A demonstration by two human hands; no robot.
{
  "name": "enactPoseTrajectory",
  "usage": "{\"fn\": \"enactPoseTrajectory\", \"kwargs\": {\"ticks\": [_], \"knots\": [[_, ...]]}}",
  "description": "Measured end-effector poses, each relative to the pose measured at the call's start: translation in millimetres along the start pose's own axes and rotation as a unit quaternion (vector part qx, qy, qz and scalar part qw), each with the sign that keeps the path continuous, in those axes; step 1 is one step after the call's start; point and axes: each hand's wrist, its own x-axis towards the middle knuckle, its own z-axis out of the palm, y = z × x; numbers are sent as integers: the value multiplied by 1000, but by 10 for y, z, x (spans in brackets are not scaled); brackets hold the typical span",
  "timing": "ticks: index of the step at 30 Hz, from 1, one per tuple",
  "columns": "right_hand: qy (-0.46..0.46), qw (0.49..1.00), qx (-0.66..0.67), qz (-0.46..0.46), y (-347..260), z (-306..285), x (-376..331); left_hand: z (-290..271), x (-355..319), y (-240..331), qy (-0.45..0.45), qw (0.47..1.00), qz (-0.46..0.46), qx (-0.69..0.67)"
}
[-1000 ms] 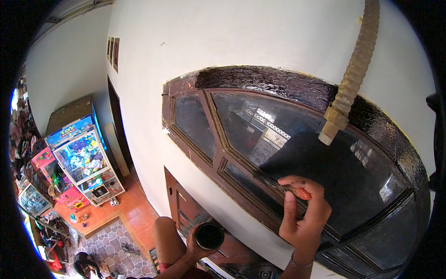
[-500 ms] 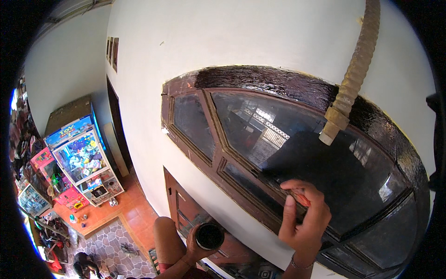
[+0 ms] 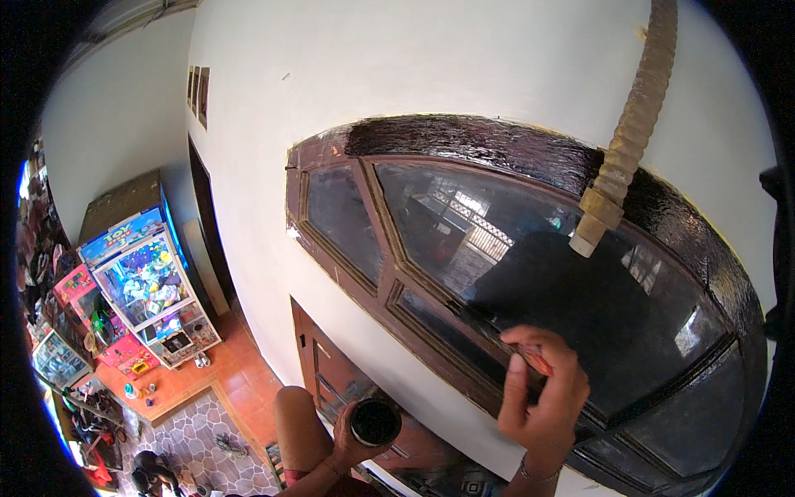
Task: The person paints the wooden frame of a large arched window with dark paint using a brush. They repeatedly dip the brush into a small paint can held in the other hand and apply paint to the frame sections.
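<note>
My left hand [image 3: 346, 441] is wrapped round a round cup of dark paint [image 3: 376, 422], held upright by my raised knee. In my closed right hand [image 3: 548, 402] is a small paintbrush [image 3: 540, 362] with a red handle, pinched between thumb and fingers. Its bristles are mostly hidden, close to a lower bar of the arched wooden window frame [image 3: 377, 224]. Glossy dark paint [image 3: 464, 139] covers much of the upper arch and the right side. The left end of the frame is a duller brown.
A ribbed pole [image 3: 633, 124] slants down in front of the window glass [image 3: 447, 207]. Below lie a brown door [image 3: 327, 352] and an orange tiled floor [image 3: 248, 389]. Claw machines [image 3: 149, 282] stand at left; a person [image 3: 153, 474] is low on the stone-patterned paving.
My right hand and the paintbrush have shifted only slightly at the lower bar. My left hand keeps the cup in nearly the same place.
</note>
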Motion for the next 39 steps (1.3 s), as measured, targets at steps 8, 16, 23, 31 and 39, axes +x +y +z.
{"fn": "enactPoseTrajectory", "kwargs": {"ticks": [8, 16, 23, 31, 39], "knots": [[9, 998, 10, -60, 2, 112, 101, -62, 7, 50, -14, 1000, -14, -8], [-13, 997, -9, 70, -68, -43, -92, -28, 2, 100, 19, 1000, -1, 18], [11, 999, -22, 35, -132, -172, -107, -30, -24, 41, 9, 1000, -11, -15], [-30, 998, 16, 56, 7, -74, -164, -39, -5, 41, -1, 1000, 7, -17], [14, 998, -62, 15, -98, -347, -324, -12, -13, 27, 1, 1000, 17, -14]]}}
